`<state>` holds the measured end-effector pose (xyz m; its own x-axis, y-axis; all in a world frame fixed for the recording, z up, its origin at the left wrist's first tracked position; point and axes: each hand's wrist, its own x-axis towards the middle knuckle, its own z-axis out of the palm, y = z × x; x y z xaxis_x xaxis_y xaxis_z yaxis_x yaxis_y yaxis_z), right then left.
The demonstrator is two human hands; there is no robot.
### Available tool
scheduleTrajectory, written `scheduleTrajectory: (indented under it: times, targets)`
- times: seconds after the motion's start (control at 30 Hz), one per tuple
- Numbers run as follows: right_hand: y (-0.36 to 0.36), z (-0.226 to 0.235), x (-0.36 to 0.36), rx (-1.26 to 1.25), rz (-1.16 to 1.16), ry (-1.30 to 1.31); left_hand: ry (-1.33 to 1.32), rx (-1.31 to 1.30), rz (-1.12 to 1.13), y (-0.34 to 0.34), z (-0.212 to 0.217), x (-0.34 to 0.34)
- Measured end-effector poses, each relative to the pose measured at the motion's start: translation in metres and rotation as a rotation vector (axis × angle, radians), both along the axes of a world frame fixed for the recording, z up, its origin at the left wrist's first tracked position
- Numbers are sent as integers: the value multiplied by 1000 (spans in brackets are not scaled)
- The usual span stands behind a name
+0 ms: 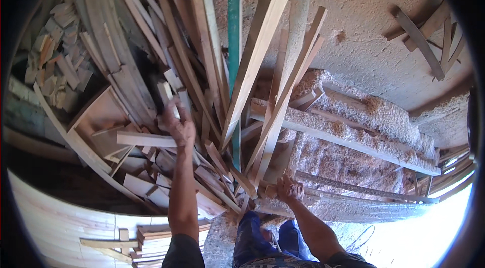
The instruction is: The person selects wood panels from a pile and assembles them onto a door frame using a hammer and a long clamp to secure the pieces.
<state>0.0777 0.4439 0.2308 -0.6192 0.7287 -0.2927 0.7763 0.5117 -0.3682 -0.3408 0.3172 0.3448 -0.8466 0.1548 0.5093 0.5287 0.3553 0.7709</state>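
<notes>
My left hand (178, 125) is up in the heap of offcuts (151, 65), fingers curled round the end of a short pale board (144, 139) that sticks out level to the left of the green painted post (234, 25); my right hand (288, 188) sits lower, to the right of that post's foot, fingers bent down onto the ends of thin slats (262, 192), though I can't tell whether it truly grips one. I judge the board should come out along its own length, slowly, since longer laths (262, 45) lean across the post above it and could slide if jostled, and my right hand should brace the lower pieces. Counting: one green post, one board in my left hand, two hands at work, one sawdust-covered stack (353, 131) to the post's right; the loose strips are too many and too tangled to count
</notes>
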Motion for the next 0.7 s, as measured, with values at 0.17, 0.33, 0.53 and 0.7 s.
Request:
scheduleTrajectory:
  times: [0.17,0.33,0.53,0.7]
  targets:
    - [13,-1,3,-18,-22,-43,-512,365,-385,84,12,84]
    - [12,0,5,-20,-26,-16,-499,128,-605,166,-42,163]
    - [15,-10,13,41,-28,21,-693,285,-230,276,-137,54]
    - [16,-12,4,49,15,103,-996,295,-5,298,-184,-38]
